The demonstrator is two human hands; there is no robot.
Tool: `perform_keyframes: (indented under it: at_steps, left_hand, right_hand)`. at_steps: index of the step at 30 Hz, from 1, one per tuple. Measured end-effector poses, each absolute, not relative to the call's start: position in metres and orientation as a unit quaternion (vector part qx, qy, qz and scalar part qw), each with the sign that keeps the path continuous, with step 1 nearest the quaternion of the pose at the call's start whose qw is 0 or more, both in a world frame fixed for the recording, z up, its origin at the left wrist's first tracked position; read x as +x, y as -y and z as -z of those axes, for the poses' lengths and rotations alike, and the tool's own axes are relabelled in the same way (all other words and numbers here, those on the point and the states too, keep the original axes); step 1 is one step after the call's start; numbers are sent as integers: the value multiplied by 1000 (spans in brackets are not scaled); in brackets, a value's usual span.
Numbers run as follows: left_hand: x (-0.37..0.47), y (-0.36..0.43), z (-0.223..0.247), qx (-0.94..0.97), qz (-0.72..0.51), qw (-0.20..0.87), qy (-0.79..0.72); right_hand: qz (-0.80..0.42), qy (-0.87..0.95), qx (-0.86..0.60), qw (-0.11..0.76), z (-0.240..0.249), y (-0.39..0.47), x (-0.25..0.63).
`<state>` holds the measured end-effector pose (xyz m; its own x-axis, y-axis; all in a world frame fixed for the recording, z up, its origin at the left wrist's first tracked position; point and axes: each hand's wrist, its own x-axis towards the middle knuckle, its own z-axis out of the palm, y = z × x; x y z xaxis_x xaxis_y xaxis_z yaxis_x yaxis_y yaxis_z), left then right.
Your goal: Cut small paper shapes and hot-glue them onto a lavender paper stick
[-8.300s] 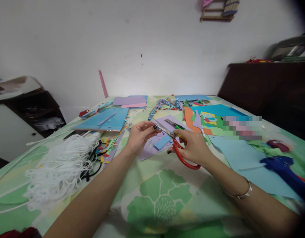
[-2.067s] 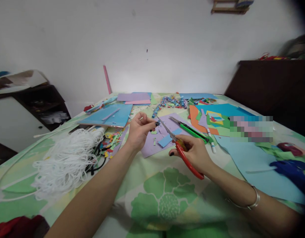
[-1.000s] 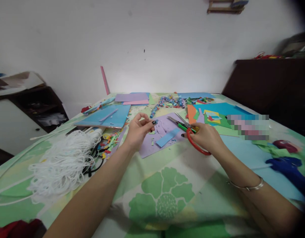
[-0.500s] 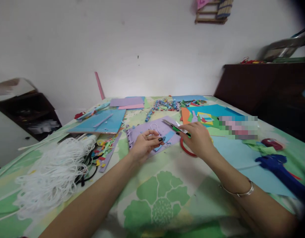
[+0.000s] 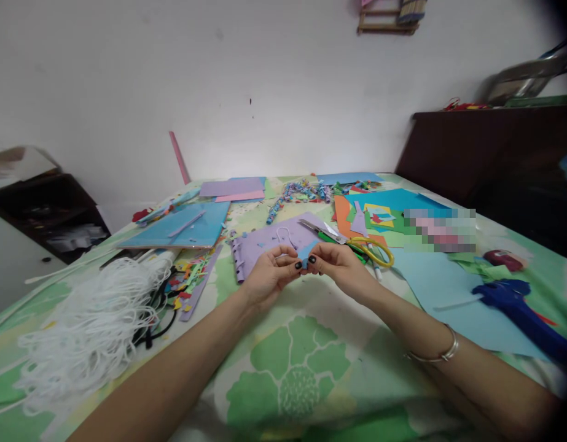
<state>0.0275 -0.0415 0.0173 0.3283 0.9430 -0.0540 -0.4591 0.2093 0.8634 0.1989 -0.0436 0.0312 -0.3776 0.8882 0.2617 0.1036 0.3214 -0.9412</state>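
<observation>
My left hand (image 5: 271, 275) and my right hand (image 5: 341, 267) meet at the middle of the table, fingertips nearly touching. Between thumbs and fingers both pinch a small blue paper piece (image 5: 306, 250), partly covered by the fingers. Just beyond them lies a purple sheet (image 5: 260, 242) with a rolled, notched left edge and a loop of white cord (image 5: 285, 235) on it. A green craft knife (image 5: 327, 236) rests past my right hand, beside scissors with a yellow handle loop (image 5: 385, 252).
A heap of white cord (image 5: 89, 331) and colourful paper scraps (image 5: 191, 279) lie at left, near a blue sheet (image 5: 182, 227). Curled paper strips (image 5: 301, 191) sit at the back. On the right are a pale blue sheet (image 5: 430, 288) and a blue glue gun (image 5: 508, 301).
My right hand has let go of the green craft knife, leaving it on the table. It has moved left to my left hand and now pinches the blue paper piece too.
</observation>
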Motion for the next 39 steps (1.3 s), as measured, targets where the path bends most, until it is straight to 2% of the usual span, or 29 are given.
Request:
perform_keyframes:
  at_steps: [10,39]
  left_hand:
    - [30,42,-17,388,-498,716,-297]
    - [31,44,-16,401,-505,703,-299]
  right_hand:
    - [-527,648,-329,441,-27,44,195]
    - [-508,658,-352,431,-28,47,193]
